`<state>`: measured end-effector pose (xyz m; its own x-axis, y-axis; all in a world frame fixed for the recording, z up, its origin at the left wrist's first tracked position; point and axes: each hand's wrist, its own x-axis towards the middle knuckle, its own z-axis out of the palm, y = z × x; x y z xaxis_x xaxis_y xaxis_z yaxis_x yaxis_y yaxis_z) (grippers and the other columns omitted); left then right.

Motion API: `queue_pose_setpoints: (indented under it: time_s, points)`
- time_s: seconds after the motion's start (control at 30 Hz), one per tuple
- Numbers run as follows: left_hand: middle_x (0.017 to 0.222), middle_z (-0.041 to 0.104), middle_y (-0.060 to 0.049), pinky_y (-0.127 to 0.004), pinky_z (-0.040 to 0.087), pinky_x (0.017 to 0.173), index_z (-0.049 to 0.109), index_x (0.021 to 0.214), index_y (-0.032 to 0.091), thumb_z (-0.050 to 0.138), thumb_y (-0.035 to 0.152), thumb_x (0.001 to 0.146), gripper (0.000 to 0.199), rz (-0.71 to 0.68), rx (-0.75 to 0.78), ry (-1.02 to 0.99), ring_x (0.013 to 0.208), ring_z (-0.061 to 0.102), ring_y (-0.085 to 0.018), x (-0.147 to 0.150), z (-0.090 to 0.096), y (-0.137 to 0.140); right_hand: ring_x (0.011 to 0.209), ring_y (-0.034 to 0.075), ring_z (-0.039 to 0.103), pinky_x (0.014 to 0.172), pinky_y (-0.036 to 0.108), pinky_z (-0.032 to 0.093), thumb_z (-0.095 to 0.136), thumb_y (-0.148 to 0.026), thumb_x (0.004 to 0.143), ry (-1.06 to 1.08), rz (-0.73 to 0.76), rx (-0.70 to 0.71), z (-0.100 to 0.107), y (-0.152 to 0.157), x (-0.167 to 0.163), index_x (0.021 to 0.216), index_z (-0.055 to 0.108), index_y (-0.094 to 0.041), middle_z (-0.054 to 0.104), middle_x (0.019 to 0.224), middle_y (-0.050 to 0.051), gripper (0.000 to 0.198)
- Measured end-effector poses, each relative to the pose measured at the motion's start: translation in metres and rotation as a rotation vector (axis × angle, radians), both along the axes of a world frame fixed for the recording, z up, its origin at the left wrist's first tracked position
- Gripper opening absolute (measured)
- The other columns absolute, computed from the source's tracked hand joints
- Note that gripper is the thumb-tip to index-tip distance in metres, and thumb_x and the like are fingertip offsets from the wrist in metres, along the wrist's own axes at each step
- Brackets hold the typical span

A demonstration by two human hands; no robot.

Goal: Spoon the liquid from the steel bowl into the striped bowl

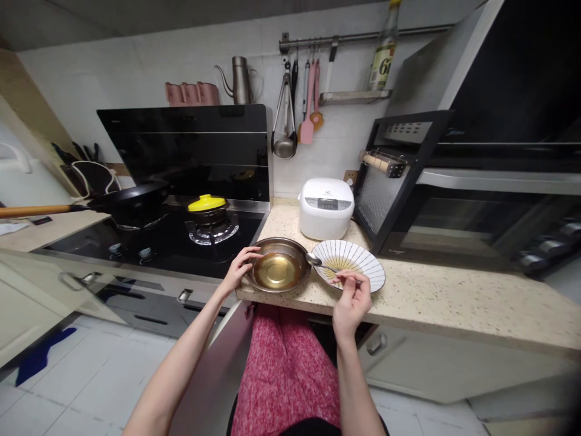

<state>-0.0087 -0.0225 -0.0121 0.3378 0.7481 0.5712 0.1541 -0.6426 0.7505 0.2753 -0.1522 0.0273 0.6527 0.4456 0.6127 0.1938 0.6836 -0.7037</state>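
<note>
A round metal bowl point(297, 249) with golden-looking liquid in its bottom stands at the counter's front edge. My left hand point(238, 269) grips its left rim, with the fingers reaching over the inside. My right hand point(351, 297) is closed around the handle of a metal spoon point(313, 259). The spoon's head points left, at the gap between the bowl's right rim and a plate. That white plate point(363, 260) with dark radiating lines and a yellowish middle lies beneath the spoon and partly behind my right hand. Whether the spoon carries anything is too small to tell.
Behind the plate sits a white rice cooker point(327, 209). On the left, the black gas stove point(172, 242) bears a yellow-lidded pot point(207, 204) and a wok point(131, 197), its wooden handle sticking out left. A dark rack point(385, 181) and an oven point(476, 224) flank the right.
</note>
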Motion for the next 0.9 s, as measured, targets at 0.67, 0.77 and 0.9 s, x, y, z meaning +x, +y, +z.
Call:
queue_pose_setpoints:
  time_s: [0.67,0.77,0.9]
  points:
    - [0.139,0.063,-0.011,-0.053,0.038,0.120,0.078,0.112,0.020,0.055,0.029,0.090,0.034,0.002,0.014,0.017,0.133,0.055,-0.034,-0.001,0.001,-0.002,0.078,0.018,0.064,0.069,0.032,0.053,0.044,-0.031,0.106,-0.377,-0.126,-0.050,-0.018,0.005,0.020,0.098,0.064,-0.022,0.068,0.091,0.005,0.024]
    - [0.139,0.064,-0.011,-0.053,0.038,0.119,0.078,0.112,0.020,0.054,0.028,0.089,0.035,0.006,0.018,0.022,0.132,0.055,-0.034,0.000,0.001,-0.001,0.086,0.020,0.067,0.074,0.034,0.054,0.043,-0.026,0.105,-0.473,-0.157,-0.009,-0.020,0.007,0.023,0.100,0.065,-0.023,0.069,0.091,0.006,0.023]
    - [0.138,0.064,-0.011,-0.052,0.038,0.119,0.078,0.112,0.020,0.055,0.029,0.088,0.034,0.004,0.008,0.015,0.132,0.055,-0.034,0.000,0.001,-0.001,0.087,0.021,0.068,0.076,0.036,0.056,0.046,-0.026,0.105,-0.486,-0.180,0.036,-0.020,0.005,0.021,0.099,0.065,-0.023,0.069,0.090,0.006,0.020]
